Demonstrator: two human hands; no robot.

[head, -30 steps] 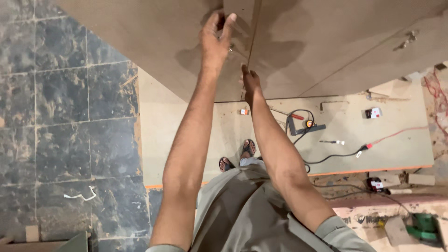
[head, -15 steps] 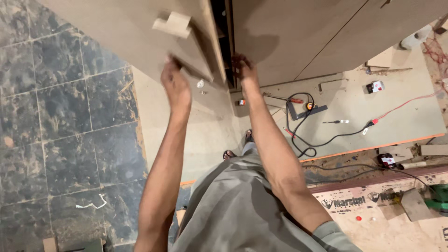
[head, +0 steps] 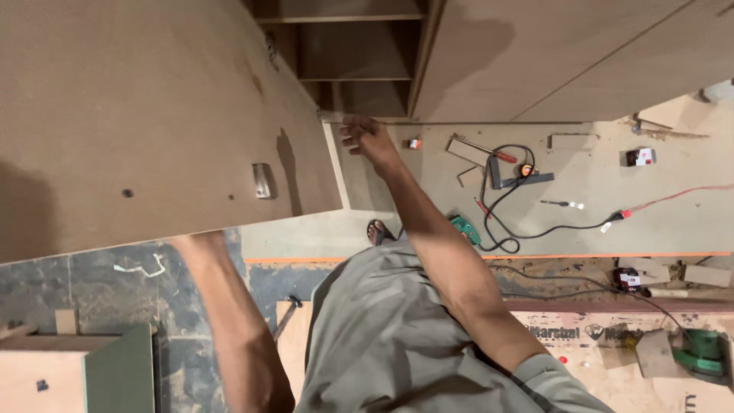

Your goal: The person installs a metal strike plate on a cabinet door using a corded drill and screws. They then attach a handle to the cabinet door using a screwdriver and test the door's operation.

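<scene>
The open cabinet door (head: 153,115), a broad brown board, fills the upper left of my view, swung out toward me; a small metal fitting (head: 262,180) sits on its inner face near the lower edge. Behind it the cabinet interior (head: 352,53) shows bare shelves, and the closed neighbouring door (head: 550,53) covers the upper right.

My left forearm (head: 222,306) rises from below and passes behind the lower edge of the open door. My left hand is hidden by the board, so I cannot tell whether it grips anything.

My right hand (head: 367,138) reaches to the foot of the cabinet opening, fingers (head: 350,131) loosely spread and holding nothing, close to the lower corner of the open door; whether it touches the frame I cannot tell.

Below, a pale floor board (head: 657,222) carries a black cable (head: 527,222), a red-handled screwdriver (head: 489,151), a metal square (head: 520,180) and a green tool (head: 462,228) beside my sandalled foot (head: 376,231). A green power tool (head: 699,353) lies at the lower right.
</scene>
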